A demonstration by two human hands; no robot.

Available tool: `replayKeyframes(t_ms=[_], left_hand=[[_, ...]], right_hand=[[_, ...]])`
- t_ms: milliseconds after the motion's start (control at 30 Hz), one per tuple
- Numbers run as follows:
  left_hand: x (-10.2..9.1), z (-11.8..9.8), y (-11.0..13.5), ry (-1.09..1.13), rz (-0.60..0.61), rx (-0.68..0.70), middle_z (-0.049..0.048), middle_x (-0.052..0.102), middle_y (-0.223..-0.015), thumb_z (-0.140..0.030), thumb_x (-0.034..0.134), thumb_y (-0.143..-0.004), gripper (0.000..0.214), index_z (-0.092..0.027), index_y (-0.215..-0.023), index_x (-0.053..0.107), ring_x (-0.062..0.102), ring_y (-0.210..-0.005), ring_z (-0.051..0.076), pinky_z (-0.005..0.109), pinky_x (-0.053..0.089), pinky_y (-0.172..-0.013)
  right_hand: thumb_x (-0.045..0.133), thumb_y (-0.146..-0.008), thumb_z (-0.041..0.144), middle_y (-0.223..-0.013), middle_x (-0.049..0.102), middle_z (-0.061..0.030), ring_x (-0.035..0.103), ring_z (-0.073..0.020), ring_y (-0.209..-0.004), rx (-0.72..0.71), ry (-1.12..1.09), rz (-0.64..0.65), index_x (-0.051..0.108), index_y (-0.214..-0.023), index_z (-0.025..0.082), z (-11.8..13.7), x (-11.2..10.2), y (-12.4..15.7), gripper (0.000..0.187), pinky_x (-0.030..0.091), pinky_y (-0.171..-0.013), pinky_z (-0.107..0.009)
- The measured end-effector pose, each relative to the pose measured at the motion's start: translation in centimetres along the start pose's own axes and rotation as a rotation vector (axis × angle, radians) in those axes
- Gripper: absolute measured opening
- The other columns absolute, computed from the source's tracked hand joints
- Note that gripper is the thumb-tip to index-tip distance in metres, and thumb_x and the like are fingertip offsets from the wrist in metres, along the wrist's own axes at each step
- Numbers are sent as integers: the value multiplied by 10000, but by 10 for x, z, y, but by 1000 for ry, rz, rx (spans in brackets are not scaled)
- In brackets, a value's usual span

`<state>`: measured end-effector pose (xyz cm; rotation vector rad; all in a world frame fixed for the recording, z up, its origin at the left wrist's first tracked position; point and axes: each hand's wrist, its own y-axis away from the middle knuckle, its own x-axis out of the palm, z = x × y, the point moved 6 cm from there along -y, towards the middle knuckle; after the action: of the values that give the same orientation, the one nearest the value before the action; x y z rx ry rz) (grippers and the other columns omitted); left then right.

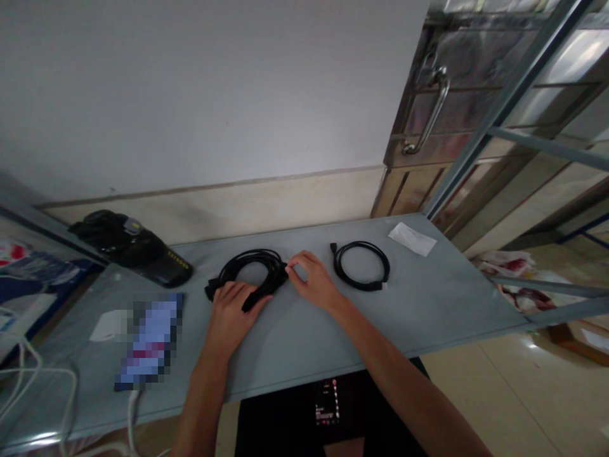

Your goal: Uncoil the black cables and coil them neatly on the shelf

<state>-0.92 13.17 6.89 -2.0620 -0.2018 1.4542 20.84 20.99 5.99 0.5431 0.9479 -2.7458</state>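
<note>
a: what has the left grip (231,312) got?

b: from my screen it lies palm down on the near-left side of the thick black cable coil (252,254). its fingers are curled over the strands and closed on them, and a dark plug end pokes out beside the thumb.

a: and the right grip (311,279)?

b: nearly closed. thumb and forefinger tips (291,270) are pinched on the coil's right edge, with the other fingers bent loosely above the counter (428,298).

a: where is the coil itself?

b: flat on the counter, about mid-width and closer to the far edge than to the near one.

a: anything around it?

b: just right of the right grip lies a thinner black cable loop (386,266), apart from the first coil. beyond that, toward the far right corner, there's a white paper slip (412,238). a black bag (133,247) sits at the far left corner. closer to the near left edge i see a blurred flat packet (150,339) with a white card (108,325) beside it, and white cords (28,381) trail over the left end.
</note>
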Motion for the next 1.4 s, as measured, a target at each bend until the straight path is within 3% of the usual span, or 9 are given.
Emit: replayKeyframes(t_ms=[133,233,333,433,567,767,967,1400], left_hand=[[-7,1,0,23,-75,-23,113,820,-1102,-580,799,-1014,348,-247,-1112,775,705,-1126,372,515,492,-1048],[-15,1,1,33,-133,-58,129,807,-1183,-548,766,-1041,329,-249,-1178,771,687,-1186,376,531,477,-1088],[-22,2,1,39,-193,-99,130,801,-1189,-493,689,-1092,262,-252,-1161,767,687,-1179,367,525,481,-1078],[-26,1,1,45,-231,-106,121,801,-1155,-434,645,-1123,214,-251,-1121,755,698,-1160,350,511,488,-1058],[-27,0,1,31,-275,-63,112,801,-1124,-361,656,-1122,148,-243,-1104,742,703,-1110,332,501,497,-1036],[-30,-1,2,23,-338,-19,109,794,-1110,-290,685,-1103,67,-240,-1123,726,706,-1079,326,498,523,-1012],[-34,1,2,20,-376,-37,106,797,-1074,-299,683,-1101,65,-244,-1093,716,708,-1041,316,498,547,-1004],[-35,1,2,32,-397,-37,100,805,-1035,-329,682,-1101,97,-243,-1082,721,718,-1014,315,485,553,-990]], right_hand=[[618,-1127,241,-1091,730,-78,717,-239,-1094,-21,10,-3,664,-1060,239,6,-2,-1,81,579,-1042,-396],[589,-1132,230,-1118,724,-82,719,-241,-1102,-48,79,42,670,-1101,237,12,-16,3,87,588,-1034,-396],[609,-1133,261,-1207,728,-112,717,-279,-1127,-47,287,82,679,-1227,235,9,-50,20,120,585,-1044,-456],[675,-1121,365,-1249,727,-146,710,-345,-1161,25,575,76,669,-1312,242,-8,-93,54,227,570,-1054,-535],[678,-1127,489,-1105,745,-129,718,-356,-1069,91,756,59,663,-1203,219,-34,-131,99,281,579,-973,-523],[572,-1189,505,-1006,747,-90,731,-314,-973,62,773,102,614,-1014,248,-39,-128,110,314,569,-910,-459],[448,-1228,496,-939,713,-91,716,-304,-902,43,771,8,593,-1020,248,-30,-135,106,355,564,-842,-433],[418,-1229,530,-822,742,-51,761,-263,-736,151,698,-37,563,-1044,247,-28,-142,110,368,471,-673,-341]])
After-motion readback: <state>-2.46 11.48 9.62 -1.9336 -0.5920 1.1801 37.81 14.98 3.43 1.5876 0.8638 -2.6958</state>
